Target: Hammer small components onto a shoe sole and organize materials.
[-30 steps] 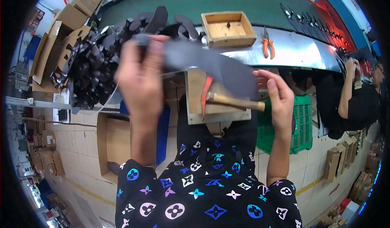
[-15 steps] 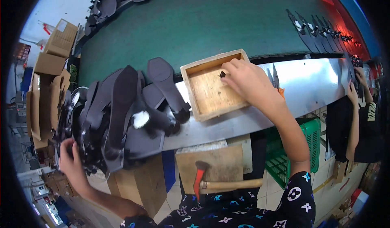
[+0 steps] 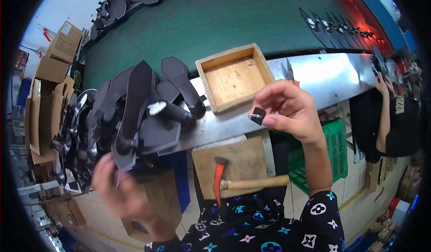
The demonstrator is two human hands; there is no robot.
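My right hand (image 3: 292, 112) pinches a black heel tip (image 3: 258, 116), a small square piece with a metal pin, between thumb and forefinger. It is in front of a shallow wooden box (image 3: 208, 90) on the metal ledge. My left hand (image 3: 121, 191) is smeared by motion at the near side of a heap of dark shoe soles with heels (image 3: 134, 99); whether it holds anything cannot be made out. A hammer (image 3: 256, 181) with a wooden handle and a red-and-dark head lies across a worn board (image 3: 244, 160) in front of me.
Beyond the metal ledge (image 3: 323, 72) runs a green conveyor belt (image 3: 215, 23), with more soles along its far left edge and a row of dark pieces (image 3: 321, 25) at right. A green crate (image 3: 334, 139) stands below the ledge. Cardboard boxes (image 3: 51, 68) are at left; a co-worker's arms (image 3: 384, 117) at right.
My right hand has come out of the wooden box toward me, bringing the heel tip. My left hand has moved right along the near side of the sole heap.
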